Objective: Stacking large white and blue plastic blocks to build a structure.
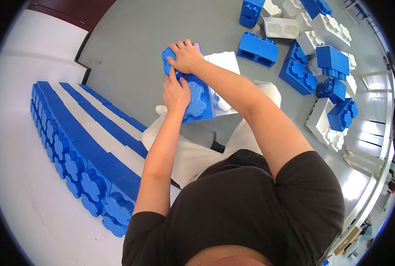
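A large blue foam building block (197,99) with flower-shaped studs stands before my knees. Against its right side is a white foam block (227,61) of the same kind, partly behind my right forearm. My right hand (185,57) lies over the far end of the blue block, its fingers spread across a stud and the thumb toward me. Just nearer, my left hand (176,92) holds the block's left edge, with the index finger stretched forward to my right hand and the thumb on top. Some fingers of the left hand are hidden.
To my left, a long stack of blue and white foam blocks (97,133) runs along a white wall (14,159). Loose blue blocks (258,49) and white blocks (280,28) lie scattered on the grey floor (131,50) at the right. White metal frames (377,81) stand beyond them.
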Available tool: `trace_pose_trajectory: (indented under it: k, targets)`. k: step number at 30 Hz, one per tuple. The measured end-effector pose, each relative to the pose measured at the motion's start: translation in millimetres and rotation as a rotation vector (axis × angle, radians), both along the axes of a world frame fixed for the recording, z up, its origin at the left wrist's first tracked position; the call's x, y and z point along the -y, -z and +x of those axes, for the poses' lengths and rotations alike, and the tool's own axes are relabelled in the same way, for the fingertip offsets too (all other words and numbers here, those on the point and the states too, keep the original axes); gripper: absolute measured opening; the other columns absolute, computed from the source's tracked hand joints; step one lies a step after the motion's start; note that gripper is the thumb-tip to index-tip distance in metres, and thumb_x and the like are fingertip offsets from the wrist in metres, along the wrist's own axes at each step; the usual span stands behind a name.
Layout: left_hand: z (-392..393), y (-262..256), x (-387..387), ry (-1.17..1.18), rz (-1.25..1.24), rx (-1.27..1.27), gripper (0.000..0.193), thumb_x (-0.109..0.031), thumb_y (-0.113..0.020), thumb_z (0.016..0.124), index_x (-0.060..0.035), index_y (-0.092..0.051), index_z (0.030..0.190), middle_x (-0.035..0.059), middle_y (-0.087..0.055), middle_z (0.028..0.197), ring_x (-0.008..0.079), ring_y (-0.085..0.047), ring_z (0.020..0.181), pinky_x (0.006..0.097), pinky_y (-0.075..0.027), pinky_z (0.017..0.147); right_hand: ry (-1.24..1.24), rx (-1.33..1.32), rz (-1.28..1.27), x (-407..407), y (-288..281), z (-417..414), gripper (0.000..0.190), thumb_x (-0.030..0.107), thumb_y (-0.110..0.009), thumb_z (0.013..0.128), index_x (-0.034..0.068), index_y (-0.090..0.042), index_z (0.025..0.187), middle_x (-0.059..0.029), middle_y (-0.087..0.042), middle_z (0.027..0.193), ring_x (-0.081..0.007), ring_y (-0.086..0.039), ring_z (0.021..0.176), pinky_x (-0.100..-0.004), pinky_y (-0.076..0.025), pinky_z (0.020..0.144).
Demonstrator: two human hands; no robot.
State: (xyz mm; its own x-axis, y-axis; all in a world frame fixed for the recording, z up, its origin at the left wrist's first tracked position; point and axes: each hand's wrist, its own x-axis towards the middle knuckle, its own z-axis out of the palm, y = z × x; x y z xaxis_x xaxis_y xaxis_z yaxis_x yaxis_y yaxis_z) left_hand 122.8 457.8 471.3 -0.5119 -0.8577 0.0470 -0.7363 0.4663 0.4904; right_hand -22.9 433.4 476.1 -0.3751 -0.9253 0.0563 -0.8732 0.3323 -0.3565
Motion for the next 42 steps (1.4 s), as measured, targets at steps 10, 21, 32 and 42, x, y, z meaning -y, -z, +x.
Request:
trace_pose_trajectory:
  k: [10,21,32,42]
  targets:
    - [1.3,0.5,-3.1,0.029,-0.033,-0.054,0.057,-0.023,-0.054,0.095,-0.0036,-0.042,0.147,0.0321,-0.055,0.136,0.0469,-0.056,0.121,0.053,-0.047,0.101,-0.031,-0.111,0.015,12.3,0.1,-8.4,0.063,0.061,-0.046,0.097,0.011,-0.059,0.134,-0.014,-0.062,0.129,-0.0319,-0.05,0.126,-0.0539,-0.039,0.104]
    - [-11.1,2.0,-3.2,0.045,-0.127,0.023,0.054,-0.024,-0.052,0.096,0.0007,-0.045,0.144,0.0286,-0.061,0.127,0.0453,-0.061,0.112,0.0532,-0.048,0.095,0.016,0.022,-0.061,19.1,13.4,-21.6,0.057,0.055,-0.051,0.096,0.006,-0.066,0.122,-0.0122,-0.068,0.122,-0.0305,-0.058,0.117,-0.0462,-0.044,0.099]
    - [-7.7,6.6,-5.6,0.039,-0.098,-0.036,0.056,-0.023,-0.054,0.095,0.0025,-0.044,0.144,0.0273,-0.059,0.132,0.0447,-0.059,0.118,0.0505,-0.047,0.099,0.025,0.061,-0.188,15.1,21.5,-18.6,0.045,0.044,-0.053,0.097,0.004,-0.069,0.112,-0.0137,-0.068,0.119,-0.0315,-0.058,0.117,-0.0467,-0.046,0.099]
    - [-11.1,2.9,-8.6,0.0,-0.075,-0.055,0.052,-0.019,-0.052,0.094,-0.0051,-0.046,0.143,0.0267,-0.065,0.124,0.0453,-0.063,0.108,0.0527,-0.051,0.09,0.033,0.007,-0.141,2.5,19.1,-10.4,0.053,0.045,-0.051,0.098,0.005,-0.061,0.131,-0.0141,-0.058,0.138,-0.0316,-0.045,0.135,-0.0528,-0.036,0.11]
